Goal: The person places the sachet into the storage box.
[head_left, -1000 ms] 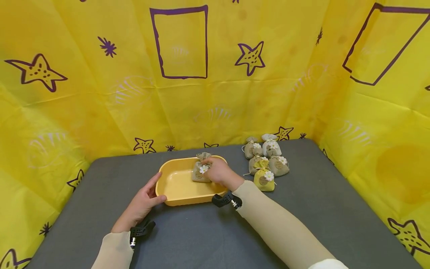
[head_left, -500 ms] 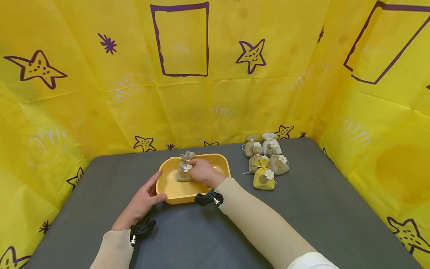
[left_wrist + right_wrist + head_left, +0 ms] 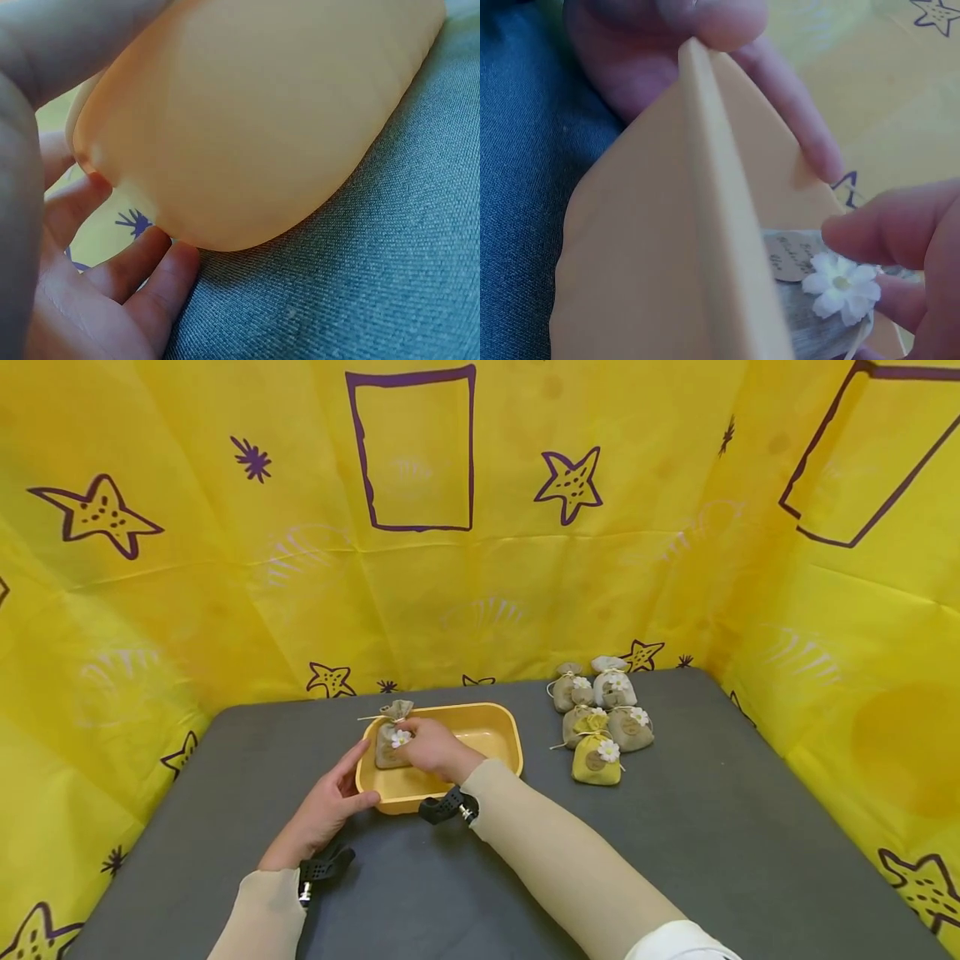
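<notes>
A yellow plastic tray (image 3: 491, 739) lies on the dark table, its long side towards me. My left hand (image 3: 326, 802) holds its left end, thumb at the front corner and fingers spread along the outer wall. In the left wrist view those fingertips touch the tray's wall (image 3: 247, 120). My right hand (image 3: 435, 747) reaches inside and pinches a greyish-beige drawstring sachet (image 3: 386, 753) near its tied neck. The sachet stands at the tray's left end. In the right wrist view, its white flower (image 3: 841, 286) and round tag show beside my fingers; the tray wall hides its lower part.
Right of the tray several sachets stand grouped: a yellow one (image 3: 596, 767) in front, beige ones (image 3: 632, 731) behind, a white one (image 3: 613, 685) at the back. A yellow patterned cloth (image 3: 420, 602) walls the dark table (image 3: 712, 827) at the back and sides.
My right hand has carried the sachet leftwards inside the tray, from its right part to its left end. The left hand keeps its place on the tray.
</notes>
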Available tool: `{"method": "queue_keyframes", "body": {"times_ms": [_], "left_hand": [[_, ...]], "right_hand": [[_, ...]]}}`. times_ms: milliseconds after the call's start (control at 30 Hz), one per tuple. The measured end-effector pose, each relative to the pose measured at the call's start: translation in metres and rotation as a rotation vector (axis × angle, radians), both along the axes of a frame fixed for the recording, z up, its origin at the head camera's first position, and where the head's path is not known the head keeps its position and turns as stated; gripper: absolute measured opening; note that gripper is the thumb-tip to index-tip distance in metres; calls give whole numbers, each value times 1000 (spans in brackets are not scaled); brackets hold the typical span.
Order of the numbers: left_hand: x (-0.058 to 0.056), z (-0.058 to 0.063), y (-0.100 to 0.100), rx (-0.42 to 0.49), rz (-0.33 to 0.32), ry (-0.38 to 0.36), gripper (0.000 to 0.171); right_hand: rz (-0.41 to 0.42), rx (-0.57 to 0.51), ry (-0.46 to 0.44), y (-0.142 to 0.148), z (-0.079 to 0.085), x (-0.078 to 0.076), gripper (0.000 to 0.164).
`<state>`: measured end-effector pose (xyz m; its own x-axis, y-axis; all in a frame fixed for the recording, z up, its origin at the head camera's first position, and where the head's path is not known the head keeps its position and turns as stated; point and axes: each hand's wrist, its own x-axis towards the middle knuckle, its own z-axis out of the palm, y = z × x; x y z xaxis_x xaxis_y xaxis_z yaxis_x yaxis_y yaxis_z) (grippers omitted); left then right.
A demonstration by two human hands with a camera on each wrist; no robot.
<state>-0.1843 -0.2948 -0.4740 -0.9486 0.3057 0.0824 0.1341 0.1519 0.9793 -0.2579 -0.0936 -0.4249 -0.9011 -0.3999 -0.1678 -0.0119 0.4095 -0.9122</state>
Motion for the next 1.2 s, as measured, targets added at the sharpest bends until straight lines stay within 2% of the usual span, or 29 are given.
{"method": "queue_keyframes", "body": {"times_ms": [200, 300, 400, 500, 633, 833, 900, 967, 1133, 1200], "left_hand": [[-1, -2, 0, 18, -1, 11, 84], [-1, -3, -2, 20, -2, 15, 84], [-1, -3, -2, 18, -7, 16, 84], [-2, -3, -3, 25, -12, 15, 84], [-1, -3, -2, 27, -12, 18, 85], [-1, -4, -2, 1, -9, 27, 86], [0, -4, -2, 5, -6, 24, 85], [1, -5, -2, 9, -8, 20, 85], [-1, -7, -1, 15, -3, 24, 85], [-2, -7, -1, 19, -2, 31, 85]], "right_hand": [[11, -50, -59, 8, 3, 3, 57], [22, -81, -59, 13, 6, 7, 59], [39, -95, 4, 23, 12, 14, 59], [60, -127, 109, 42, 18, 26, 57], [104, -243, 195, 80, 25, 43, 54], [206, -615, 113, 147, 21, 63, 57], [211, -691, 108, 171, 16, 68, 56], [202, -706, 160, 196, 9, 73, 54], [173, -687, 370, 256, -7, 82, 48], [154, -692, 394, 279, -14, 85, 49]]}}
